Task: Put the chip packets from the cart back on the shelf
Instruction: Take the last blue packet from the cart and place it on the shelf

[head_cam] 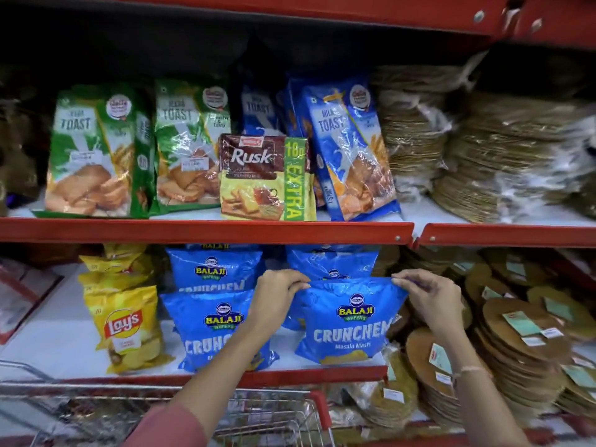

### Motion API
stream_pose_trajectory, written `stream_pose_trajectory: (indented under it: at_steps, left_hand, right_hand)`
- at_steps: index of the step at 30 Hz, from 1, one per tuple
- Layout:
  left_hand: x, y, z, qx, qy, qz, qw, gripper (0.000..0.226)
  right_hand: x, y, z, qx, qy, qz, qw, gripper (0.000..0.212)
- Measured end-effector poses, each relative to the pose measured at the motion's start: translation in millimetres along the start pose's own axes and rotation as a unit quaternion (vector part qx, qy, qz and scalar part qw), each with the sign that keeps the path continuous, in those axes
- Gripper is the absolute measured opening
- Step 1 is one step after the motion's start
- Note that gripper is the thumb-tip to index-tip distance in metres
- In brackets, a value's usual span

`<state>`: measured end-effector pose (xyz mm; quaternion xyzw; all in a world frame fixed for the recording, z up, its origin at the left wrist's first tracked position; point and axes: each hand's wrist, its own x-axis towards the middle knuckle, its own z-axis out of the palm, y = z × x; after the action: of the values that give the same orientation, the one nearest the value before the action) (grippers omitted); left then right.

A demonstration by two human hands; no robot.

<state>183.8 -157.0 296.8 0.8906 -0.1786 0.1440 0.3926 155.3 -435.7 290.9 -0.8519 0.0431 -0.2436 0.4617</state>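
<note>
Both hands point(354, 301) on upright blue packet point(350, 327)

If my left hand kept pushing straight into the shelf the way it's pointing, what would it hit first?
Probably the rear blue Balaji packet standing behind the front Crunchem packet that your left hand pinches by its top corner. Depth is hard to judge here.

free: bare shelf floor point(48, 346) left of Lay's packets point(124, 321) | blocked: stacked discs point(522, 343) crowd right
</note>
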Motion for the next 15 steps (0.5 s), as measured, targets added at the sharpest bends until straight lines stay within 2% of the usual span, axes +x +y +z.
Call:
stream_pose_trajectory:
  at_steps: [2, 5, 8, 9, 11, 15]
  left_hand:
    - [6, -7, 19, 0.051, -0.053, -0.019, 0.997, 0.015]
    - [14, -12, 33, 0.100, -0.084, -0.012, 0.991, 0.017]
    - [20, -7, 29, 0.141, -0.104, 0.025, 0.984, 0.023]
    - [18, -6, 24, 0.139, -0.088, 0.036, 0.986, 0.027]
    - [11, -11, 7, 0.158, -0.010, 0.090, 0.983, 0.039]
    - [-19, -50, -42, 0.200, 0.048, 0.148, 0.967, 0.052]
  right_hand:
    - [1, 17, 4, -0.032, -0.015, 0.018, 0.999, 0.010]
    - [-1, 24, 9, -0.062, -0.009, 0.045, 0.997, 0.020]
    - [-1, 1, 16, -0.147, -0.012, 0.030, 0.989, 0.011]
    - [-2, -10, 20, -0.173, -0.015, 0.003, 0.985, 0.021]
    - [-6, -37, 35, -0.170, -0.034, -0.065, 0.983, 0.039]
    - [-27, -88, 91, -0.181, -0.092, -0.130, 0.971, 0.053]
